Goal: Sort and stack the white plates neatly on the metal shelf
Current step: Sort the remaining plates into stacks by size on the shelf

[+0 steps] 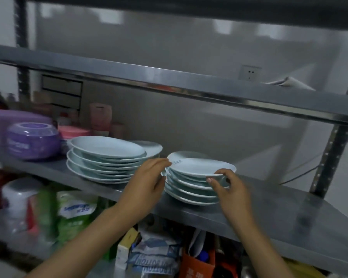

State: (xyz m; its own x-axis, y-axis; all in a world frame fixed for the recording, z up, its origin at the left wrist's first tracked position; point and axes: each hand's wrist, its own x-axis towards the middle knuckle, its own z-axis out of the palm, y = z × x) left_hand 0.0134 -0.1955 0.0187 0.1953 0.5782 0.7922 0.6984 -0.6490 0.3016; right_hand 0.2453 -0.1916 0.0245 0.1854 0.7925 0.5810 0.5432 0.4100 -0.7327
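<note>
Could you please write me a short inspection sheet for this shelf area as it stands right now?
Surface: metal shelf, bare steel at right.
Job's things: left plate stack, wider and uneven; right plate stack, smaller; top plate tilted, not seated.
Clutter: purple tub beside the left stack; blurred containers behind.
Hands: left hand at the top plate's left rim; right hand pinches its right rim.
Cables: thin cable by the right post.
Surroundings: wall socket; upper shelf; packages on the level below.
</note>
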